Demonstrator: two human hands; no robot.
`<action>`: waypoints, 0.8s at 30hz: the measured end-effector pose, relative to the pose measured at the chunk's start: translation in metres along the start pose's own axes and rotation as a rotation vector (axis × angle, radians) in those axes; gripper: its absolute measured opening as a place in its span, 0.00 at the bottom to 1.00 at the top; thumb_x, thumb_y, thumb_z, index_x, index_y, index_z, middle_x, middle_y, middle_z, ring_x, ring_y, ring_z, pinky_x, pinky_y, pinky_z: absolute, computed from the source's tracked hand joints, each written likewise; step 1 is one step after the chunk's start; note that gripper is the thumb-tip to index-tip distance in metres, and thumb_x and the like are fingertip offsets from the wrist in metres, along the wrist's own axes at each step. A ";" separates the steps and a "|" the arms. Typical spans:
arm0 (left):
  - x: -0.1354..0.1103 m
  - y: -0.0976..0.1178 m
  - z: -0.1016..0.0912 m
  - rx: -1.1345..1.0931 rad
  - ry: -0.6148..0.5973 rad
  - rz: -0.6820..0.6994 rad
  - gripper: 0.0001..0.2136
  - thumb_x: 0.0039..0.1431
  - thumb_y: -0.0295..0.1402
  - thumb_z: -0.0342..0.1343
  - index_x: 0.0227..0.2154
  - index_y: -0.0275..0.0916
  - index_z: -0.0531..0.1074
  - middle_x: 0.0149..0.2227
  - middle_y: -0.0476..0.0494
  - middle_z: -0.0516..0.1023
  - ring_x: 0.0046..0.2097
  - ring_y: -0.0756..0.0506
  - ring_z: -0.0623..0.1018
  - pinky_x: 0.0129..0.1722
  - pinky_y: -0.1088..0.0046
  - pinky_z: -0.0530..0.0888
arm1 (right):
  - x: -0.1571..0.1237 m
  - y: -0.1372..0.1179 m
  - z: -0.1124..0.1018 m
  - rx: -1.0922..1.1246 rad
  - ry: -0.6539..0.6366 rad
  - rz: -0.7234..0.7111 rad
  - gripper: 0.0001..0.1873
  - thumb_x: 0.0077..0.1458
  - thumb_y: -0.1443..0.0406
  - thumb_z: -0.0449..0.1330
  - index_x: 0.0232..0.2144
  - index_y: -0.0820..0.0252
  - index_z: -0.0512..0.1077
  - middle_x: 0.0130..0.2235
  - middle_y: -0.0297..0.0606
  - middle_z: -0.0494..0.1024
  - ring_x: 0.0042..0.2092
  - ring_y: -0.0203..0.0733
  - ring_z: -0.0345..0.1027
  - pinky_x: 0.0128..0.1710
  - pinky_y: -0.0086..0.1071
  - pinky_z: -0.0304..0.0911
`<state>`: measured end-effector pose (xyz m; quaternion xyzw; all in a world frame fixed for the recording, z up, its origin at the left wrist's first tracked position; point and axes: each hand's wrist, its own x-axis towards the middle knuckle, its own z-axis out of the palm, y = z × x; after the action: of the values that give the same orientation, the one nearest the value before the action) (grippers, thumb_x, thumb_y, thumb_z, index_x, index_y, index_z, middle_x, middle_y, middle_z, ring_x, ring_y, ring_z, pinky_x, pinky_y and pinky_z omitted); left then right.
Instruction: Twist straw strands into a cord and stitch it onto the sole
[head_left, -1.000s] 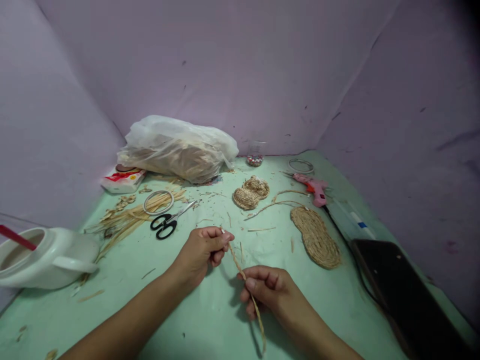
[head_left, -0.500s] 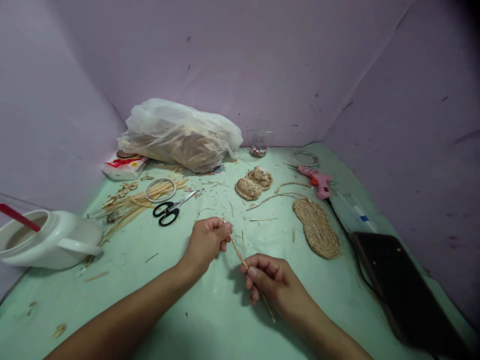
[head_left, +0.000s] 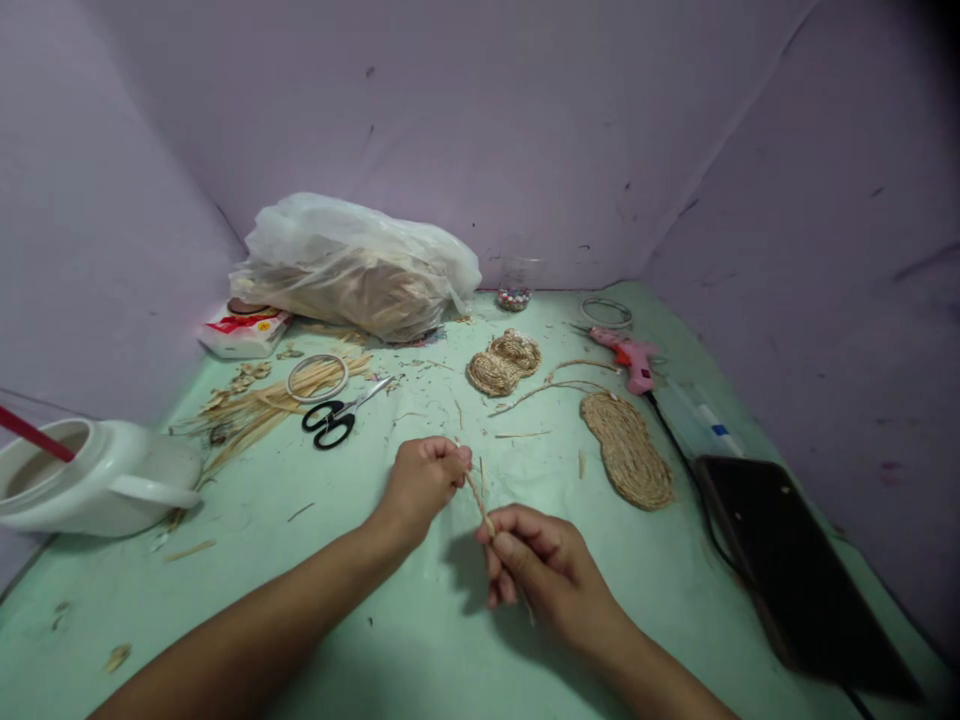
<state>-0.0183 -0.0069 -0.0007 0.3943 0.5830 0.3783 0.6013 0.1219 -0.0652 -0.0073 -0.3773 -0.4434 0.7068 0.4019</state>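
At far left a white jug (head_left: 150, 468) lies cut off by the picture's edge, as does the outer end of the red stick (head_left: 34, 432) in its mouth; what else is inside is too dark to tell. Next come a box (head_left: 241, 338), partly covered by a cloudy bag (head_left: 360, 265) whose brown contents are blurred, then pale strips (head_left: 259, 418) under a ring (head_left: 291, 380), with scissors (head_left: 335, 413) just beside. Over the bench (head_left: 420, 660), the left hand (head_left: 426, 482) has a narrow grip, thumb and forefinger pinching the upper end of a cord (head_left: 478, 496), which slants down between both hands. The right hand (head_left: 536, 560) pinches it lower down, its grip hiding most of the remaining length. Beyond lie a small coil (head_left: 501, 367) and a clear jar (head_left: 514, 298) of beads, its upper wall barely visible. Further right are a second ring (head_left: 609, 326), a pink glue gun (head_left: 636, 358), a larger mat (head_left: 628, 450), a faint pen (head_left: 718, 430) and a black slab (head_left: 799, 570), where the gun's cable (head_left: 679, 450) disappears from sight.
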 end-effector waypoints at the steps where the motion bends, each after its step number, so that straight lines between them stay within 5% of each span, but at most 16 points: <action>1: 0.002 0.002 -0.003 -0.009 -0.023 -0.007 0.11 0.44 0.38 0.54 0.18 0.34 0.65 0.16 0.53 0.64 0.14 0.58 0.54 0.13 0.80 0.48 | 0.003 0.000 -0.001 0.101 0.053 0.041 0.11 0.48 0.59 0.58 0.31 0.63 0.70 0.21 0.30 0.66 0.18 0.27 0.56 0.20 0.27 0.62; 4: 0.007 0.012 -0.015 0.049 0.042 0.086 0.19 0.48 0.42 0.50 0.40 0.33 0.66 0.33 0.43 0.72 0.16 0.57 0.61 0.13 0.79 0.54 | 0.010 -0.002 -0.005 0.249 0.183 0.137 0.13 0.42 0.62 0.62 0.32 0.64 0.71 0.22 0.29 0.66 0.17 0.25 0.53 0.17 0.26 0.63; 7: -0.002 0.022 -0.021 0.386 0.224 0.494 0.19 0.51 0.36 0.50 0.46 0.36 0.63 0.43 0.40 0.69 0.27 0.53 0.70 0.25 0.76 0.66 | 0.012 -0.006 -0.007 0.266 0.157 0.228 0.15 0.41 0.64 0.63 0.33 0.66 0.70 0.20 0.29 0.67 0.16 0.24 0.52 0.15 0.23 0.61; 8: -0.008 0.025 -0.022 0.540 0.192 0.655 0.15 0.51 0.34 0.49 0.43 0.37 0.67 0.43 0.41 0.69 0.31 0.51 0.71 0.31 0.75 0.67 | 0.011 -0.007 -0.007 0.269 0.131 0.242 0.16 0.41 0.64 0.63 0.34 0.66 0.70 0.20 0.30 0.68 0.16 0.24 0.52 0.14 0.23 0.61; 10: -0.022 0.029 -0.020 0.790 -0.124 0.843 0.10 0.53 0.29 0.46 0.35 0.38 0.71 0.37 0.43 0.73 0.37 0.49 0.71 0.37 0.73 0.67 | 0.010 -0.007 -0.007 0.267 0.093 0.233 0.19 0.42 0.64 0.63 0.38 0.65 0.67 0.21 0.30 0.70 0.16 0.25 0.54 0.14 0.23 0.61; 13: -0.038 0.031 -0.014 1.123 -0.388 0.747 0.11 0.53 0.27 0.43 0.28 0.38 0.72 0.29 0.45 0.72 0.32 0.48 0.71 0.31 0.73 0.66 | 0.008 -0.009 -0.008 0.254 0.062 0.198 0.22 0.43 0.64 0.63 0.42 0.64 0.64 0.21 0.31 0.72 0.16 0.26 0.56 0.15 0.24 0.62; 16: -0.041 0.032 -0.012 1.211 -0.352 0.608 0.11 0.52 0.29 0.44 0.25 0.38 0.72 0.26 0.46 0.71 0.28 0.49 0.69 0.28 0.73 0.63 | 0.009 -0.015 -0.015 0.290 0.070 0.174 0.20 0.46 0.62 0.61 0.42 0.64 0.65 0.24 0.35 0.74 0.17 0.29 0.60 0.18 0.26 0.64; 20: -0.034 0.042 -0.013 0.863 -0.202 0.318 0.10 0.50 0.34 0.48 0.22 0.36 0.71 0.20 0.49 0.68 0.24 0.51 0.65 0.25 0.76 0.61 | 0.010 -0.026 -0.029 0.484 0.216 0.058 0.19 0.50 0.57 0.56 0.39 0.66 0.69 0.29 0.41 0.75 0.23 0.32 0.65 0.25 0.29 0.67; 24: -0.032 0.050 -0.010 0.554 -0.202 0.082 0.10 0.44 0.36 0.52 0.17 0.34 0.69 0.15 0.52 0.64 0.19 0.54 0.59 0.19 0.78 0.56 | 0.010 -0.027 -0.030 0.573 0.224 0.029 0.16 0.46 0.61 0.60 0.36 0.66 0.72 0.31 0.39 0.75 0.26 0.31 0.66 0.28 0.26 0.67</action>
<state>-0.0287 -0.0155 0.0581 0.6023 0.5849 0.1877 0.5099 0.1507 -0.0390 0.0061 -0.3304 -0.1737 0.7626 0.5283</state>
